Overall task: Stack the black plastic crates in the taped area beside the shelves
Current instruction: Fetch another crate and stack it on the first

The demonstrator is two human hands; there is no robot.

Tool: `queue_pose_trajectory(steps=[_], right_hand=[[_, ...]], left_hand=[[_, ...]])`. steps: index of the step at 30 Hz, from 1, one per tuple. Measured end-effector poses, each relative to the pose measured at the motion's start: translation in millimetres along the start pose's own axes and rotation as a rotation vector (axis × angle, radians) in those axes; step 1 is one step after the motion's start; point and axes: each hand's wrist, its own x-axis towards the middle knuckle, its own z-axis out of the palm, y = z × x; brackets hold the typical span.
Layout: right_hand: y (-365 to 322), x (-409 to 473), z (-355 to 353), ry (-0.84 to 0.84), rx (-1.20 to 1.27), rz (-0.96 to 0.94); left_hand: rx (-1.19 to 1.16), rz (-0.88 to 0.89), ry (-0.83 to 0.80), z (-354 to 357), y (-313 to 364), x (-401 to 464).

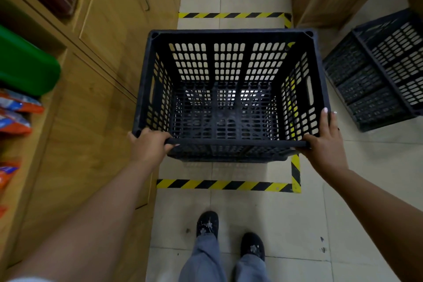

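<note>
1. Grip: the left hand [150, 144] is curled over the near-left corner of the black crate [229, 96], thumb hooked on the near rim. The right hand [326, 138] clasps the near-right corner, fingers laid up the outside wall. Both hands hold the crate.
2. Position: the crate is upright, open side up and empty, over the taped area [225, 185]. Whether its base rests on the floor or hangs just above it cannot be told. Its right wall sits close to the tape's 3 o'clock edge.
3. Surroundings: a second crate [377, 75] lies tipped on its side at 2 o'clock, outside the tape. The shelves [96, 89] run along 9 o'clock, just beside the crate.
4. Risk: both holds are on the near corners only, so the far end could drop and skew the crate across the tape.
5. Risk: a skewed base crate would likely leave the next one seated unevenly.
</note>
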Motion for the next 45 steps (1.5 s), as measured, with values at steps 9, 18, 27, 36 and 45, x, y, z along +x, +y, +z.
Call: queue_pose_trajectory(steps=[9, 18, 27, 36, 45], right_hand=[[0, -6, 7, 0.006, 0.008, 0.006], [-1, -13, 9, 0.003, 0.002, 0.022], [-2, -17, 15, -0.003, -0.011, 0.042], [-7, -14, 19, 0.017, -0.015, 0.065], [-8, -13, 20, 0.023, -0.018, 0.088]], left_hand=[[0.018, -0.023, -0.031, 8, 3, -8], [0.012, -0.019, -0.032, 15, 0, -13], [0.037, 0.010, -0.062, 32, -6, -11], [0.121, 0.079, -0.007, 28, -11, 4], [0.066, 0.078, -0.014, 30, -14, 10]])
